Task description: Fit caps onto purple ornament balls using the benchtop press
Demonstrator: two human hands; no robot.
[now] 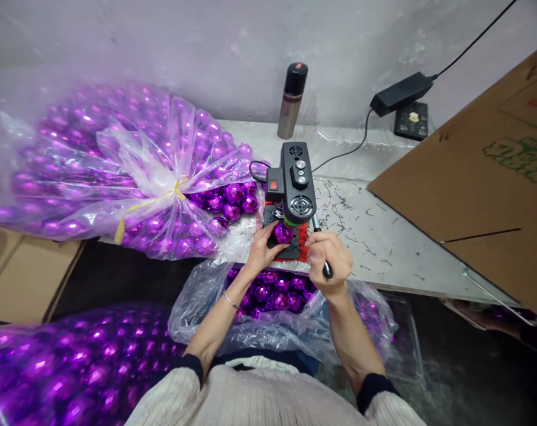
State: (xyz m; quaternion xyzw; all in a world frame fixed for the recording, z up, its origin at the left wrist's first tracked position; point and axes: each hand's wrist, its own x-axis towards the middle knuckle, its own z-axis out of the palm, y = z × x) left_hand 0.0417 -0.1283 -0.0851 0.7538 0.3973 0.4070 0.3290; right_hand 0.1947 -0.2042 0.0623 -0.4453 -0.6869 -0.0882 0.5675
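My left hand (pixel 264 248) holds a shiny purple ball (pixel 283 232) between thumb and fingers, under the head of a small black machine (pixel 297 183). The machine has round vents, silver buttons and a red switch. A dark pad (pixel 289 251) on a red base (pixel 304 245) lies beneath the ball. Wrapped round a lever with a black grip (pixel 327 270) at the machine's right side is my right hand (pixel 329 260). Several loose purple balls (pixel 232 201) sit left of the machine. An open plastic bag (pixel 197 302) of purple balls hangs below the table edge, between my forearms.
A tied clear bag (pixel 153 177) full of purple balls covers the table's left. Behind the machine stands a spray can (pixel 292 100); a black power adapter (pixel 401 93) rests at the wall. Thin dark bits litter the white tabletop (pixel 375 236). A cardboard box (pixel 481 177) blocks the right.
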